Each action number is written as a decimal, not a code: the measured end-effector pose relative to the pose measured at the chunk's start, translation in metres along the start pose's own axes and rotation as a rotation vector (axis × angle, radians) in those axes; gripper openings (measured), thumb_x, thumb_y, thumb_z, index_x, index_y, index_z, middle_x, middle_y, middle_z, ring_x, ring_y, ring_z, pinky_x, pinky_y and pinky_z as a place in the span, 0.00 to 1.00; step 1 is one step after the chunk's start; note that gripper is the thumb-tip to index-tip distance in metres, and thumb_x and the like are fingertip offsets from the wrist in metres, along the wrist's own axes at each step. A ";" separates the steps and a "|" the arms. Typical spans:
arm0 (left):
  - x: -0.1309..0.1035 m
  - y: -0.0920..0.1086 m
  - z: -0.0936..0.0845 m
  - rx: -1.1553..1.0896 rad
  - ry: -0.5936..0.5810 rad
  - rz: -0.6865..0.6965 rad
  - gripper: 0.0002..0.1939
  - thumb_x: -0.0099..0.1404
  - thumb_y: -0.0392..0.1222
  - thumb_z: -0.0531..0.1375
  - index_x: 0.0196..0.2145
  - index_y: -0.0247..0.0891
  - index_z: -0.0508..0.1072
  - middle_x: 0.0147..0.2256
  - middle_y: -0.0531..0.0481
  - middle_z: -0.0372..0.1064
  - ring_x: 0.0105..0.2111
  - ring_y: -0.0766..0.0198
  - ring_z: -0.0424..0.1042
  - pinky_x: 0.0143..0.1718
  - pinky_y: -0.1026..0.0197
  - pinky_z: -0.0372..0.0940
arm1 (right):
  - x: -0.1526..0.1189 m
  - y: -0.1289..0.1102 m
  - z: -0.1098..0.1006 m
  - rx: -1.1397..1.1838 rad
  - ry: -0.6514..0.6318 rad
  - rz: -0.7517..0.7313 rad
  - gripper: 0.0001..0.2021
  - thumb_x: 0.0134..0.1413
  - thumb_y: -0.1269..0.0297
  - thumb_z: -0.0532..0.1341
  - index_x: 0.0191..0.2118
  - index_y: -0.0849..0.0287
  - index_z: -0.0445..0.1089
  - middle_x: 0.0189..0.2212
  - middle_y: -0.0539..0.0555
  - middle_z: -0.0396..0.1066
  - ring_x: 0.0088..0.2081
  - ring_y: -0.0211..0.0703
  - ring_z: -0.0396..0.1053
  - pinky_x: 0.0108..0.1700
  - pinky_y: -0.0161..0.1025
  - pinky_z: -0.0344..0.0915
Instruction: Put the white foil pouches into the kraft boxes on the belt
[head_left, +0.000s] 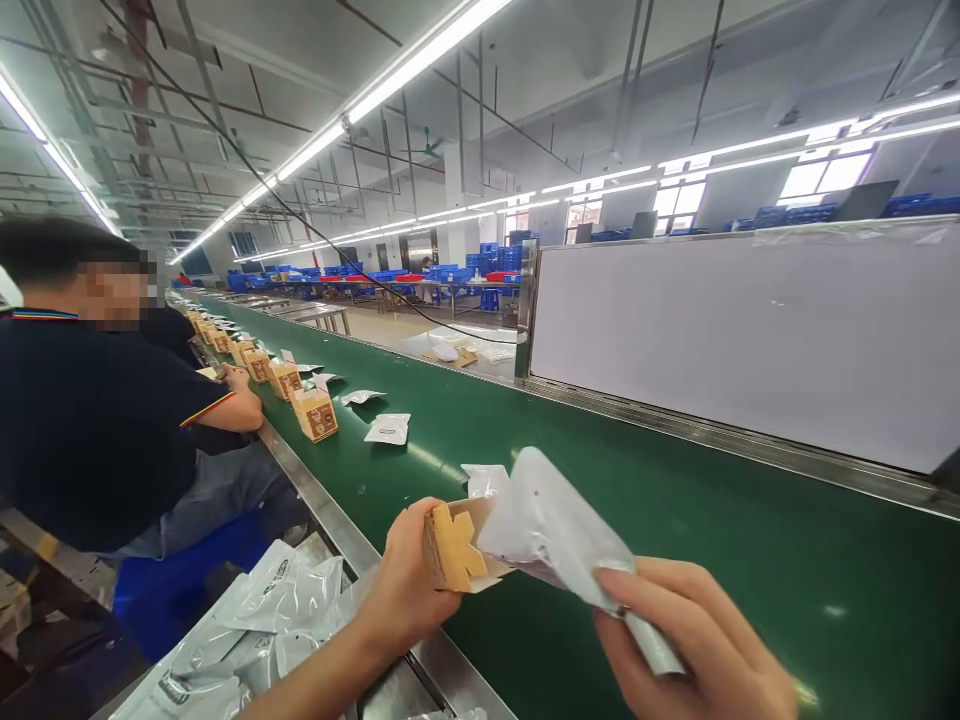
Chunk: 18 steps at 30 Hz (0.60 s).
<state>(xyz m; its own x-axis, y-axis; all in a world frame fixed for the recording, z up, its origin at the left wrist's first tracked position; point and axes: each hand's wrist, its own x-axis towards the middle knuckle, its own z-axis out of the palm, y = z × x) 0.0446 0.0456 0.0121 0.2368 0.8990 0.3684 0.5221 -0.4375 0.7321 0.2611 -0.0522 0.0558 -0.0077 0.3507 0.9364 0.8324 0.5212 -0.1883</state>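
Note:
Wrapped around a small cardboard box (450,550), my left hand (409,565) holds it tilted over the green belt, its flaps spread on the side facing right. My right hand (690,630) pinches one end of a white plastic pouch (555,525). The pouch's far end is at the box's opening; I cannot tell how far inside it reaches. Another white pouch (486,480) lies on the belt just behind the box. Below my left forearm is a heap of white pouches (262,620), some with dark printed labels.
A green conveyor belt (645,500) runs away to the far left, with a metal edge (322,505). Along it stand several open boxes (313,412) and loose pouches (388,430). A co-worker (97,400) sits at left. A white panel (720,330) borders the belt's far side.

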 end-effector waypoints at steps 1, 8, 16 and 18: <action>-0.007 0.006 0.003 0.009 -0.004 0.011 0.36 0.41 0.29 0.60 0.49 0.45 0.58 0.46 0.47 0.66 0.46 0.52 0.69 0.46 0.48 0.67 | -0.002 -0.002 0.001 -0.013 -0.044 -0.058 0.13 0.51 0.81 0.57 0.40 0.57 0.68 0.31 0.53 0.68 0.30 0.36 0.68 0.30 0.31 0.65; -0.020 0.030 0.020 0.179 0.113 0.450 0.34 0.49 0.31 0.60 0.53 0.43 0.54 0.52 0.42 0.63 0.53 0.50 0.64 0.56 0.40 0.55 | -0.013 -0.003 -0.008 -0.094 -0.327 -0.302 0.17 0.54 0.83 0.48 0.37 0.64 0.71 0.37 0.59 0.72 0.39 0.45 0.71 0.38 0.37 0.71; -0.038 0.057 0.063 0.123 0.079 0.569 0.31 0.44 0.33 0.57 0.49 0.38 0.58 0.44 0.41 0.66 0.45 0.51 0.68 0.50 0.43 0.60 | -0.049 0.005 0.015 0.005 -0.355 -0.194 0.20 0.54 0.80 0.51 0.47 0.53 0.69 0.34 0.50 0.73 0.35 0.42 0.72 0.41 0.39 0.73; -0.040 0.061 0.073 0.086 0.091 0.515 0.31 0.42 0.34 0.58 0.48 0.40 0.59 0.43 0.43 0.67 0.43 0.52 0.68 0.50 0.43 0.59 | -0.063 0.015 0.014 0.010 -0.326 -0.116 0.15 0.57 0.73 0.53 0.48 0.54 0.68 0.35 0.51 0.73 0.35 0.45 0.72 0.37 0.39 0.74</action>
<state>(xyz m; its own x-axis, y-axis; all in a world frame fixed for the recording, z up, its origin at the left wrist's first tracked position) 0.1270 -0.0159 0.0003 0.4104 0.5608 0.7191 0.4229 -0.8157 0.3948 0.2663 -0.0554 -0.0107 -0.2799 0.5179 0.8084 0.8101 0.5793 -0.0906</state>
